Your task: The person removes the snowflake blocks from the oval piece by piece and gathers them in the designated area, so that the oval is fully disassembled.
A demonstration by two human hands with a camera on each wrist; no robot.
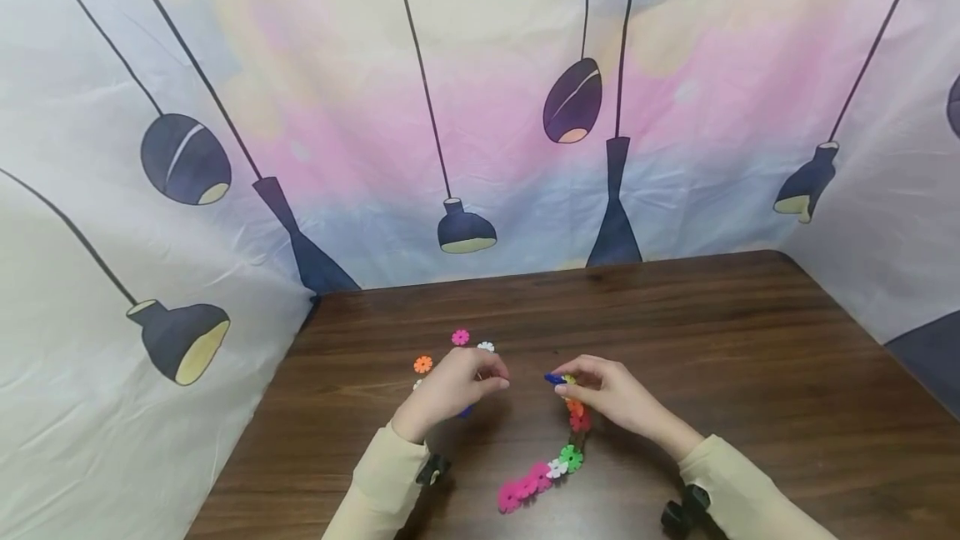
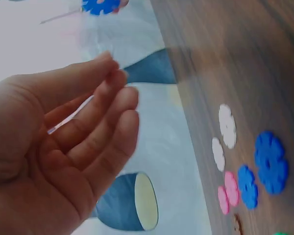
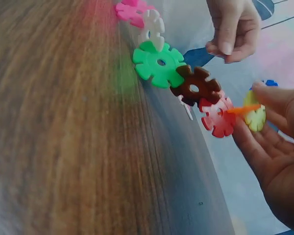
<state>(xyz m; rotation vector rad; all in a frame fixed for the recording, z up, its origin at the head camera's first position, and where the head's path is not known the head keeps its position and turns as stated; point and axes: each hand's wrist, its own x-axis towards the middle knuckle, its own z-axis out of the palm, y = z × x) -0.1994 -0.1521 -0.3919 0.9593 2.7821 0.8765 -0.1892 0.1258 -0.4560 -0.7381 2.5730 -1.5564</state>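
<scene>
My right hand (image 1: 618,397) pinches the upper end of a chain of interlocking flower-shaped plastic discs, around the blue disc (image 1: 554,379) and the yellow disc (image 3: 255,119). Down from there the chain runs through an orange disc (image 3: 243,109), a red disc (image 3: 218,120), a brown disc (image 3: 196,87), a green disc (image 1: 571,458) and a white disc (image 1: 557,468). Several pink discs (image 1: 525,486) make up its near end. My left hand (image 1: 453,386) hovers over loose discs to the left, fingers loosely bent and thumb near the index fingertip, holding nothing.
Loose discs lie around and under my left hand, among them a pink disc (image 1: 461,337), an orange disc (image 1: 423,364), white ones and a blue disc (image 2: 271,162). The brown wooden table (image 1: 712,332) meets a cloth backdrop (image 1: 510,148) printed with lamps.
</scene>
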